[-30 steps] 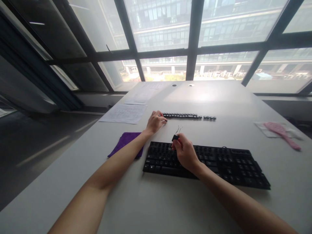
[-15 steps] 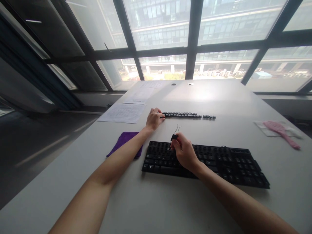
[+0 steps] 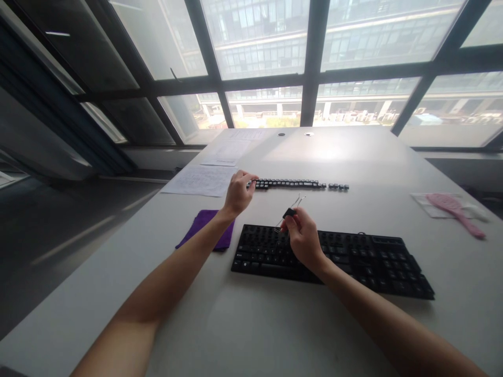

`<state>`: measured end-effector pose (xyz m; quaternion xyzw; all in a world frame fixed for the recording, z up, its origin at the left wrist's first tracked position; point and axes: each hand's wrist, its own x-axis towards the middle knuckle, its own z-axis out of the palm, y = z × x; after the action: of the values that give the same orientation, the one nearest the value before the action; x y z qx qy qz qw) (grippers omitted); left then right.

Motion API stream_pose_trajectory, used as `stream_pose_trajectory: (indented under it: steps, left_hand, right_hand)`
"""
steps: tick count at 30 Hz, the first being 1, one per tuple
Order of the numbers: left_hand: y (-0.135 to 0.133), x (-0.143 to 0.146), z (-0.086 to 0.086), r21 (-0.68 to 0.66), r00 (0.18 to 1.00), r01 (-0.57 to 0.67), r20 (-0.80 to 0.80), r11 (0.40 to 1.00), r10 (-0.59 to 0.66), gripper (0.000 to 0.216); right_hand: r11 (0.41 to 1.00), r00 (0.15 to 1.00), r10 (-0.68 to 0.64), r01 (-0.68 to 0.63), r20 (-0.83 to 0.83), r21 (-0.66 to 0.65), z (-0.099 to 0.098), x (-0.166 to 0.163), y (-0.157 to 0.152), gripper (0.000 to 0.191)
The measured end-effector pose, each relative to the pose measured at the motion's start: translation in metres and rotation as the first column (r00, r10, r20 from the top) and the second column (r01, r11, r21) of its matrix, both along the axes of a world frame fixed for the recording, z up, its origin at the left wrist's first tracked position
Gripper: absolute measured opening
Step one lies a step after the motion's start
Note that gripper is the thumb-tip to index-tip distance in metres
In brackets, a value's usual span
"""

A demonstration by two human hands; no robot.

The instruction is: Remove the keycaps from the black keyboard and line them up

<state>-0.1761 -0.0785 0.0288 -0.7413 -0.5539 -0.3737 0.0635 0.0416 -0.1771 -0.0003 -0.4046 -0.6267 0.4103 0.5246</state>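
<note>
Right hand (image 3: pixel 303 240), just below the frame's centre, is closed in a pinch on a small black binder clip (image 3: pixel 290 212). The clip's wire handles point up and right, and it is held above the left half of the black keyboard (image 3: pixel 365 259). I judge the clip light and rigid with a strong spring, best held by its black body, since the wires swing. Left hand (image 3: pixel 237 192), slightly higher and to the left, has its fingers curled at the left end of a row of loose keycaps (image 3: pixel 298 184); whether it grips one I cannot tell. Those caps look tiny, hard, smooth and easily scattered, best taken by the sides with fingertips. A purple cloth (image 3: pixel 198 228) lies left of the keyboard, paper sheets (image 3: pixel 200 180) lie beyond it, and a pink hairbrush (image 3: pixel 456 212) sits at far right, well apart; nothing blocks either hand
</note>
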Motion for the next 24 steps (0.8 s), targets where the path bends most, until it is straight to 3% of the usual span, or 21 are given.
stream_pose_trajectory:
  steps: [4, 9, 14, 24]
  left_hand:
    - [-0.068, 0.025, 0.007, -0.158, 0.980, 0.194, 0.084, 0.968, -0.182, 0.023]
    - [-0.121, 0.048, -0.009, -0.340, 0.941, 0.327, 0.200, 0.882, -0.272, 0.024]
    - [-0.124, 0.048, -0.020, -0.354, 0.946, 0.309, 0.214, 0.883, -0.245, 0.023]
    - [-0.127, 0.048, -0.023, -0.359, 0.949, 0.306, 0.194, 0.882, -0.251, 0.023]
  right_hand:
    - [1.000, 0.998, -0.009, 0.008, 0.069, 0.012, 0.004, 0.005, 0.000, 0.015]
    - [0.998, 0.967, 0.042, -0.054, 0.251, 0.041, 0.003, 0.009, -0.003, 0.018]
    - [0.995, 0.937, 0.055, -0.081, 0.346, 0.061, 0.000, 0.007, -0.003, 0.021]
    - [0.969, 0.886, 0.158, -0.224, 0.435, 0.105, 0.006, 0.015, -0.005, 0.015]
